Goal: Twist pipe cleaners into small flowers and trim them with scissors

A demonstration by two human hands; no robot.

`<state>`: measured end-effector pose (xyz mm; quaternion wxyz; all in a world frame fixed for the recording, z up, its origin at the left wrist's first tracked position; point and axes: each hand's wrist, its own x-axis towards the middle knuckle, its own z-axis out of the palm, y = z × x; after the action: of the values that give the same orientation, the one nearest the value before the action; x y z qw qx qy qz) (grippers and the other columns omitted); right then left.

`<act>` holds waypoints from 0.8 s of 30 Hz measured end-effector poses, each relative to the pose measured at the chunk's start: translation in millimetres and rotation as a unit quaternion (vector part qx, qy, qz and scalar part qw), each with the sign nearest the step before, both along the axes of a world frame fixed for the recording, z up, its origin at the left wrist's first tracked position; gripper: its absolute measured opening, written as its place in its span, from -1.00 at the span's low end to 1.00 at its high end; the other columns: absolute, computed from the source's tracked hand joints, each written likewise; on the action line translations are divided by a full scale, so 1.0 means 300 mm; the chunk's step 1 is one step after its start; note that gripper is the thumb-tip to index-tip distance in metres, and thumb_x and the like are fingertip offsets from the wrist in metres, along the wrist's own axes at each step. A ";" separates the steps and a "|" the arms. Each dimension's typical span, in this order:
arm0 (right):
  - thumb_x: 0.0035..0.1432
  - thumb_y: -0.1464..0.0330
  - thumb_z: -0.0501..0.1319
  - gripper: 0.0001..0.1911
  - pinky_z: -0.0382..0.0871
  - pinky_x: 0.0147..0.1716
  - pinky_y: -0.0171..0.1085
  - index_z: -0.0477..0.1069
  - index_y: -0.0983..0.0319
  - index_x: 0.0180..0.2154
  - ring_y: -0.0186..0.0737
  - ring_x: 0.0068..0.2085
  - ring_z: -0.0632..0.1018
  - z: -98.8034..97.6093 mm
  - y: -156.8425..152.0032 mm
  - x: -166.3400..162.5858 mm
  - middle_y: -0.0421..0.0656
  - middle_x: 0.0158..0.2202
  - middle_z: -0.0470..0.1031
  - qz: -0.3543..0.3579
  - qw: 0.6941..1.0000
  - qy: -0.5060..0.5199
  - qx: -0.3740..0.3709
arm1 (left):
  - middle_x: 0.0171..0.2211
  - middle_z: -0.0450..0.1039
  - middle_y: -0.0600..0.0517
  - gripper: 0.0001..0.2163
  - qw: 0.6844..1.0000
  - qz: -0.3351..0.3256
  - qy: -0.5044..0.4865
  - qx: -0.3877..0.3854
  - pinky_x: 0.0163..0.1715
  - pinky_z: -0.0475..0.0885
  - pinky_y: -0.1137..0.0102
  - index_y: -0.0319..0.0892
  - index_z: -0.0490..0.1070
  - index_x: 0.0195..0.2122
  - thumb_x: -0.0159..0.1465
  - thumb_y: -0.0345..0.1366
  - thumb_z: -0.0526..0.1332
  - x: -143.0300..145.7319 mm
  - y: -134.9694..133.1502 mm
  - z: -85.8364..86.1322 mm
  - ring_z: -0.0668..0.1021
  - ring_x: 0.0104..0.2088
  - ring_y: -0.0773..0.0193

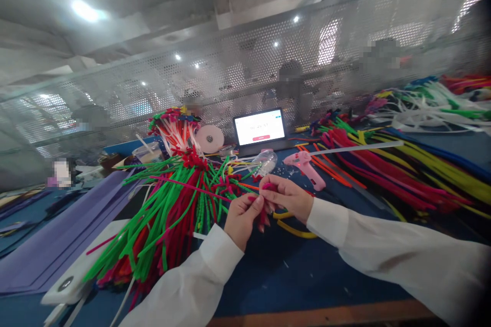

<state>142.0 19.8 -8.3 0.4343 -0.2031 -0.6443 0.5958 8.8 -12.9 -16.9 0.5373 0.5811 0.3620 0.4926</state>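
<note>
Close together above the blue table, my two hands pinch a crimson pipe cleaner. My left hand has thumb and fingertips closed on its lower part. From the right, my right hand grips its upper part, the fingertips almost touching those of the left. Fingers hide much of the bent shape. A long magenta pipe cleaner runs leftward from beside my left hand; whether it is the same piece I cannot tell. Yellow pipe cleaners lie just under my right hand.
Green and red pipe cleaners are heaped at the left, near a white power strip and purple sheets. Behind my hands are a pink glue gun and a lit screen. Coloured bundles lie at the right.
</note>
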 end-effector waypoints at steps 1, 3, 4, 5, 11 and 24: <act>0.01 0.25 0.14 -0.77 0.03 -0.68 -0.45 0.17 0.28 -0.43 -0.49 -0.65 0.28 -0.003 0.004 0.002 -0.33 -0.71 0.22 0.000 1.000 -0.005 0.016 | -0.73 0.27 0.10 -0.73 1.000 -0.006 0.007 -0.001 -0.76 0.15 0.56 -0.29 0.33 -0.55 0.13 -0.17 0.08 -0.001 0.000 -0.001 0.27 -0.76 0.50; 0.02 0.26 0.13 -0.78 0.07 -0.66 -0.45 0.17 0.29 -0.44 -0.49 -0.65 0.28 -0.007 0.012 0.008 -0.33 -0.70 0.22 -0.002 0.999 -0.016 0.043 | -0.71 0.29 0.08 -0.73 1.000 -0.007 0.024 0.004 -0.74 0.18 0.55 -0.29 0.33 -0.53 0.13 -0.16 0.07 -0.003 0.001 -0.002 0.29 -0.75 0.49; 0.02 0.26 0.13 -0.78 0.09 -0.66 -0.45 0.17 0.29 -0.45 -0.49 -0.65 0.27 -0.008 0.015 0.010 -0.33 -0.70 0.22 -0.004 0.998 -0.022 0.051 | -0.69 0.30 0.08 -0.73 0.999 -0.002 0.036 0.012 -0.73 0.19 0.54 -0.29 0.33 -0.52 0.12 -0.15 0.08 -0.005 0.002 -0.002 0.30 -0.73 0.48; 0.02 0.26 0.12 -0.78 0.10 -0.65 -0.44 0.17 0.29 -0.45 -0.50 -0.65 0.27 -0.008 0.019 0.012 -0.33 -0.70 0.22 -0.007 0.998 -0.029 0.056 | -0.67 0.31 0.07 -0.74 0.998 0.007 0.049 0.023 -0.72 0.21 0.54 -0.29 0.33 -0.50 0.12 -0.15 0.08 -0.008 0.002 -0.001 0.31 -0.72 0.47; -0.02 0.20 0.14 -0.72 0.07 -0.66 -0.44 0.17 0.29 -0.47 -0.51 -0.67 0.22 0.004 0.019 0.012 -0.34 -0.71 0.21 -0.007 0.997 -0.055 0.049 | -0.62 0.33 0.07 -0.79 0.992 0.051 0.095 0.068 -0.71 0.21 0.55 -0.26 0.29 -0.47 0.09 -0.19 0.13 -0.021 0.000 0.012 0.31 -0.69 0.48; 0.05 0.05 -0.04 -0.58 -0.03 -0.71 -0.42 0.27 0.30 -0.44 -0.48 -0.72 0.20 -0.003 0.030 0.016 -0.23 -0.71 0.33 -0.065 0.989 0.016 -0.132 | -0.64 0.33 0.14 -0.81 0.994 0.080 -0.072 0.035 -0.75 0.02 0.60 -0.24 0.19 -0.52 0.10 -0.23 0.14 -0.036 0.032 0.028 0.20 -0.77 0.59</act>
<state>146.9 28.8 -9.1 0.4515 -0.2903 -0.5381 0.6499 -2.1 -3.2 -8.5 0.5004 0.5318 0.3502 0.5867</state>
